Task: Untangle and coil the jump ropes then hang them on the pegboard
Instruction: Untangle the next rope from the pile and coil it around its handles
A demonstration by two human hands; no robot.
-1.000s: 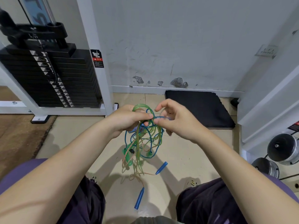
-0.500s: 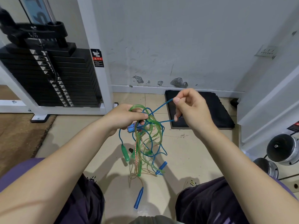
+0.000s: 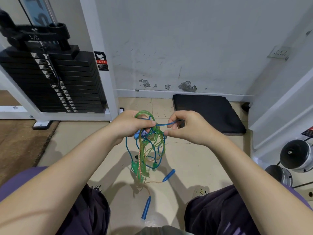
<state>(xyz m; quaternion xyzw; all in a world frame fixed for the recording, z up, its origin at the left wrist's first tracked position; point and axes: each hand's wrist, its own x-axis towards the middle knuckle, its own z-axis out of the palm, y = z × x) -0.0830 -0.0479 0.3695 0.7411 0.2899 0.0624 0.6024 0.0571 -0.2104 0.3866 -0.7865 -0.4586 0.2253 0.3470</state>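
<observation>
A tangle of jump ropes (image 3: 149, 146) hangs in front of me: a clear green cord, a blue cord and an orange braided cord. My left hand (image 3: 132, 124) grips the top of the tangle, with green loops sticking up over its fingers. My right hand (image 3: 186, 128) pinches a loop of the blue cord (image 3: 169, 123) that runs out from the tangle. Green handles (image 3: 135, 167) dangle low. Two blue handles (image 3: 168, 175) (image 3: 146, 207) hang near the floor. No pegboard is in view.
A weight-stack machine (image 3: 50, 78) with a white frame stands at the left. A black mat (image 3: 208, 112) lies by the wall ahead. Dumbbells (image 3: 294, 156) sit at the right beside a white frame. My knees are at the bottom, over a tiled floor.
My right hand, which had pulled a blue strand up and to the right, has come back down close to the tangle. The hanging ropes and blue handles have swung slightly.
</observation>
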